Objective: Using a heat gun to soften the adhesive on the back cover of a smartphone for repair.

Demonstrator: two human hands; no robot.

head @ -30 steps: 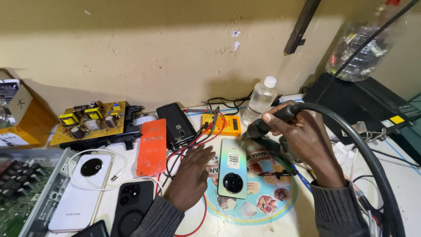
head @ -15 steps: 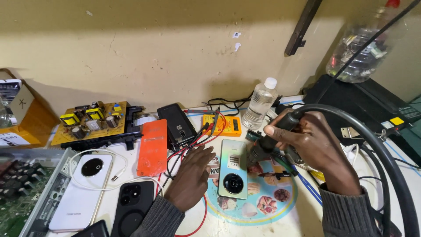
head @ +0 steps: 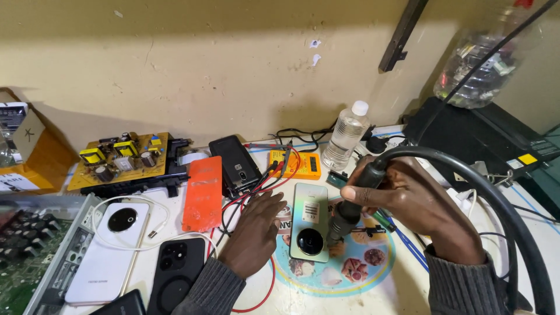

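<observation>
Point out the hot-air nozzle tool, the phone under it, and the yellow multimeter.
hot-air nozzle tool (head: 345, 213), head view, dark barrel.
phone (head: 312, 210), head view, back panel above camera ring.
yellow multimeter (head: 300, 166), head view, front face.

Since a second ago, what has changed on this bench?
The right hand, gripping the hot-air tool, has brought its nozzle down from above the bench to the lower edge of the phone. The left hand stays flat beside the phone; the phone, bottle and meter have not moved.

white barcode label (head: 312, 211) on phone back (head: 309, 230); yellow sticker (head: 527, 158) on black box (head: 496, 146).
</observation>
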